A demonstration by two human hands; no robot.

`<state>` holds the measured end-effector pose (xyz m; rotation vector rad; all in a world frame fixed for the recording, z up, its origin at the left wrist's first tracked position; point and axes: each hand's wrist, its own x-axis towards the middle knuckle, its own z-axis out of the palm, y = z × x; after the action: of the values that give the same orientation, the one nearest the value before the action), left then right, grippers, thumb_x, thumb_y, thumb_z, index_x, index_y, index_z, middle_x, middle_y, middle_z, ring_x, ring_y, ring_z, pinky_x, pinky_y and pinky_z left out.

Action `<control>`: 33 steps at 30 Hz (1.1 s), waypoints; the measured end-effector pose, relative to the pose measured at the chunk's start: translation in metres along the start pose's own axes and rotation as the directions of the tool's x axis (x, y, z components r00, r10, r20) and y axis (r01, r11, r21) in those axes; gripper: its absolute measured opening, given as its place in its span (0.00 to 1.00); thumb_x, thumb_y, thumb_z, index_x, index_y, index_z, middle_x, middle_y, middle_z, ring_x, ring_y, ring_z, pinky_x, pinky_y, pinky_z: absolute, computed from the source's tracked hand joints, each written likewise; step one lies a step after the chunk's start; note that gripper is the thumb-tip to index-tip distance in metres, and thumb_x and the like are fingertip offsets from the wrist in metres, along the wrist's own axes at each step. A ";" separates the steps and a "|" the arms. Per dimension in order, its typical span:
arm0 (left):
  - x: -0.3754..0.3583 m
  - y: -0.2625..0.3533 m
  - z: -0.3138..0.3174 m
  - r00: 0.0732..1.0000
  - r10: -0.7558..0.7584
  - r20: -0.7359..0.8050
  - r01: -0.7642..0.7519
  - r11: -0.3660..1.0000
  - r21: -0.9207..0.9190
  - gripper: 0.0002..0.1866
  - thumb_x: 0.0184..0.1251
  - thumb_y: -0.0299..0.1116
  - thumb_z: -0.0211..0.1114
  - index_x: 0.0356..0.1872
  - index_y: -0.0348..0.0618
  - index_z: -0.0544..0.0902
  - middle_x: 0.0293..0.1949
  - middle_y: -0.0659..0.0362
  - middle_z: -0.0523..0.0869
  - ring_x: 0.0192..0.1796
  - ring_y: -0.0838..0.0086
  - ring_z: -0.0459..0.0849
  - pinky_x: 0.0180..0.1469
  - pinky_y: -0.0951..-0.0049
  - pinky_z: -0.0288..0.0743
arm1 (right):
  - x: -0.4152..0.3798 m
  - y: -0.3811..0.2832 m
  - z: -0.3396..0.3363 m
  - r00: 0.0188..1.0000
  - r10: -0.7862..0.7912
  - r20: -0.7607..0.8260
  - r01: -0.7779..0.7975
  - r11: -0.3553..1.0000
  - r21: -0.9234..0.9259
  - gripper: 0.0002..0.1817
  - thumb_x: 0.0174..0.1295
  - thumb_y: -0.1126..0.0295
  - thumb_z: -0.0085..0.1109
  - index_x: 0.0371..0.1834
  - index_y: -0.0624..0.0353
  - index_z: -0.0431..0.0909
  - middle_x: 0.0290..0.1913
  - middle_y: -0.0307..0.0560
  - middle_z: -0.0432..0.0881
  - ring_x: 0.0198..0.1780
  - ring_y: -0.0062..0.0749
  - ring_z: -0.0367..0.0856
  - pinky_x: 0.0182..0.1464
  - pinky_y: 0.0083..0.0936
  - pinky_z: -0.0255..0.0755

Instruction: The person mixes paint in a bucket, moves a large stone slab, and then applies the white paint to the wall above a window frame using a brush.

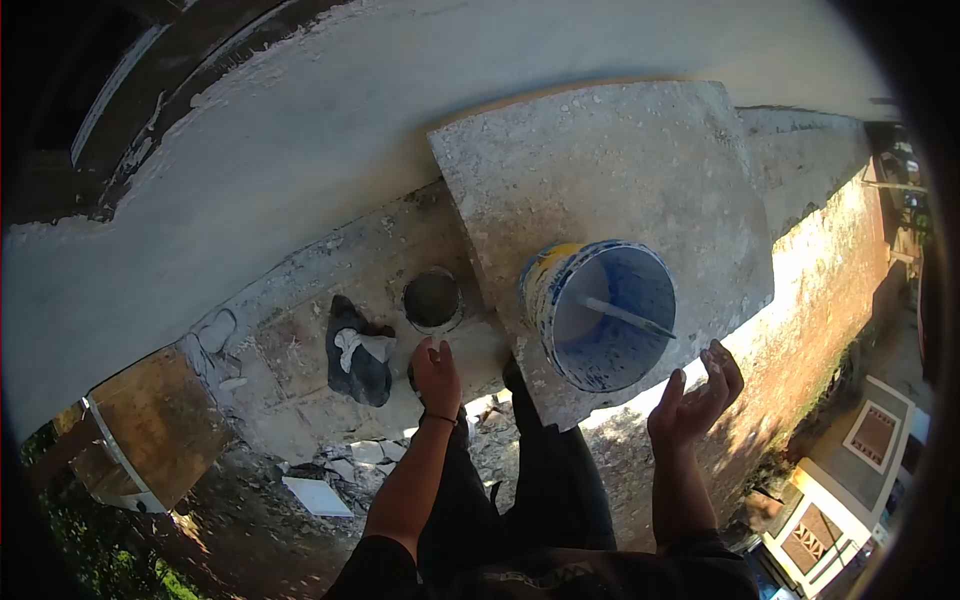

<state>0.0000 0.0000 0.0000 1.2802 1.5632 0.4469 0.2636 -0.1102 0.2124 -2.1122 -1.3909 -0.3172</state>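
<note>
A paint-smeared bucket [613,355], blue inside with a yellow patch on its side, stands on a big grey board [600,170]. Pale liquid lies in it, and a thin stick [630,316] leans across to the rim. My right hand [690,405] is just beyond the bucket's lower right side, fingers apart and loosely curved, holding nothing. To the left, my left hand [437,382] hovers below a small round container [432,298] with a dark inside. Its thumb and forefinger tips are slightly apart with nothing visible between them. Beside it lies a dark cloth [358,375] with a crumpled white piece [362,345] on top.
A pale plastered wall [300,160] runs along the far side. Broken rubble [370,455] and a white flat piece [317,497] lie on the ground at lower left. A brown panel [165,425] stands farther left. Sunlit dirt [810,310] stretches off to the right.
</note>
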 end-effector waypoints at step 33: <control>-0.076 0.093 -0.171 0.980 -0.040 0.197 -0.055 0.889 0.454 0.14 0.51 0.32 0.54 0.32 0.30 0.79 0.28 0.40 0.82 0.35 0.45 0.81 0.38 0.54 0.72 | -0.091 -0.141 0.002 0.601 0.378 0.704 -0.728 0.622 0.288 0.21 0.55 0.67 0.65 0.45 0.63 0.65 0.32 0.47 0.77 0.33 0.34 0.78 0.36 0.29 0.72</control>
<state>-0.1074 0.0186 0.1787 1.6332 1.5395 -0.0621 0.0980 -0.1380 0.2135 -2.0528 -0.7928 0.9981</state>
